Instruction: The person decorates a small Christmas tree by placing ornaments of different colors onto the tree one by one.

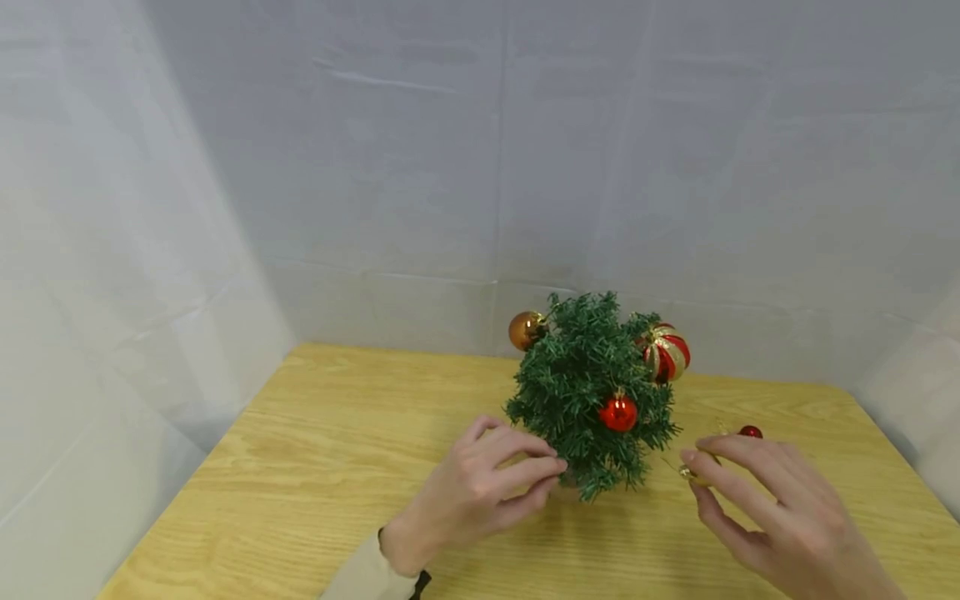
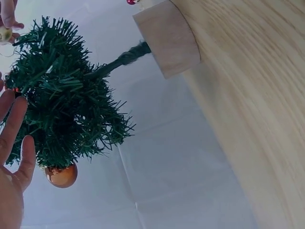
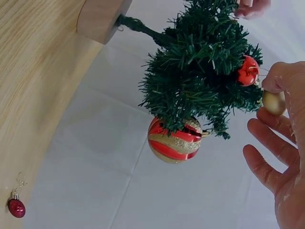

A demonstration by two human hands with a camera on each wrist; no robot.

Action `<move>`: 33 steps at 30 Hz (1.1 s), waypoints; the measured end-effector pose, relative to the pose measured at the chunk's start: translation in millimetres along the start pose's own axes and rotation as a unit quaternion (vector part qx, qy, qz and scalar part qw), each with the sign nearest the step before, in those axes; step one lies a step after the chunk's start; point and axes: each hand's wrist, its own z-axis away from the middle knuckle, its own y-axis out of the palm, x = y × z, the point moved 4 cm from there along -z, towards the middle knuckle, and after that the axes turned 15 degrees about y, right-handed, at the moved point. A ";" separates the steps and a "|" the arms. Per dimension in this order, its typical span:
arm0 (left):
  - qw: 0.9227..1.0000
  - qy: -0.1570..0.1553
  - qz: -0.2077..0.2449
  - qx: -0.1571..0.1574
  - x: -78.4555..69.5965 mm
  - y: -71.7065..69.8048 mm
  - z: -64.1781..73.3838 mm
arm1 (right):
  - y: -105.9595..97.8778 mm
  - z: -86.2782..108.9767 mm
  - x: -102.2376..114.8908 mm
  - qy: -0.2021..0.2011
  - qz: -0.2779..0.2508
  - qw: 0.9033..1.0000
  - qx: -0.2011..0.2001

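A small artificial Christmas tree (image 1: 585,383) with a wooden base (image 2: 169,38) stands on the table. On it hang an orange bauble (image 1: 528,331), a shiny red bauble (image 1: 618,412) and a larger red-and-gold striped bauble (image 1: 666,353). My right hand (image 1: 780,508) pinches a small gold bauble (image 3: 274,103) between thumb and finger, just right of the branches. Beside the tree's left front, my left hand (image 1: 495,483) has its fingertips at the outer needles, relaxed and holding nothing; whether they touch cannot be told.
A dark red bauble (image 3: 16,208) with a loose hanging thread lies on the wooden tabletop (image 1: 337,467), to the right of the tree and partly behind my right hand in the head view. White sheeting (image 1: 450,192) hangs behind the table and along its sides.
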 end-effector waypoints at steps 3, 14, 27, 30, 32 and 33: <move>1.000 0.004 -0.002 -0.005 -0.1 -0.8 -2.2 | 2.0 -2.2 2.2 -0.007 -0.013 1.000 0.001; 1.000 -0.002 0.001 -0.020 0.1 -1.9 -10.8 | 8.9 -4.5 9.6 -0.034 -0.050 0.998 -0.014; 0.999 -0.012 0.011 -0.028 0.7 -1.9 -14.9 | 19.4 -6.6 19.9 -0.037 -0.035 0.998 0.026; 0.999 -0.013 0.015 -0.030 0.7 -1.8 -16.0 | 21.8 -6.1 20.8 -0.043 -0.034 0.998 0.022; 0.999 -0.011 0.014 -0.029 0.7 -1.3 -16.7 | 23.2 -6.3 21.4 -0.049 -0.037 0.998 0.017; 0.999 -0.010 0.014 -0.031 0.6 -0.9 -17.3 | 23.9 -6.3 21.8 -0.052 -0.038 0.998 0.015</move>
